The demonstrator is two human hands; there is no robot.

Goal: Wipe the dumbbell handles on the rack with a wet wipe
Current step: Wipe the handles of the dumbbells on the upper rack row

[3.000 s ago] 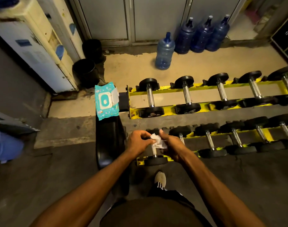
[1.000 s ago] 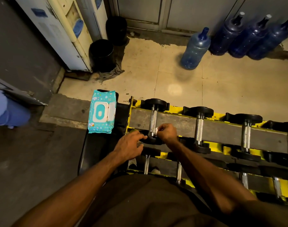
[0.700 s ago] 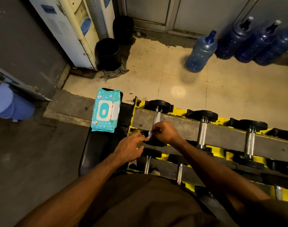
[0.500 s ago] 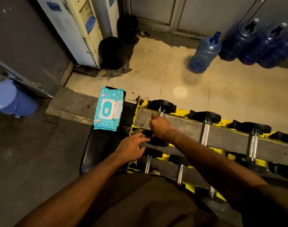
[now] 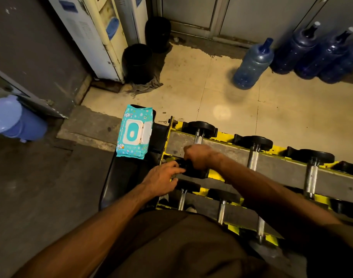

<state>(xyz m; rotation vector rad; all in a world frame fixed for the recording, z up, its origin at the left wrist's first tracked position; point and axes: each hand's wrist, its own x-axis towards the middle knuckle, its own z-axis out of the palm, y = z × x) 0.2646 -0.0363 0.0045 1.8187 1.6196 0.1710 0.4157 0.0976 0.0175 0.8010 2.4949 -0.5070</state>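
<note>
A yellow two-tier rack (image 5: 217, 174) holds several black dumbbells with chrome handles. My right hand (image 5: 197, 157) is curled round the near end of the handle of the leftmost top-row dumbbell (image 5: 198, 139); the wet wipe is hidden inside its fingers. My left hand (image 5: 161, 179) rests with fairly straight fingers against that dumbbell's near black head (image 5: 193, 171). The far part of the handle shows bare beyond my right hand.
A teal wet-wipe pack (image 5: 134, 134) lies on a black bench (image 5: 121, 177) left of the rack. More dumbbells (image 5: 252, 157) sit to the right. Blue water bottles (image 5: 251, 65) and black bins (image 5: 137, 63) stand on the floor beyond.
My hands left the lower-tier dumbbell for the top-left one. In the last half second my right hand slid along its handle from the far end toward me. My left hand stayed put.
</note>
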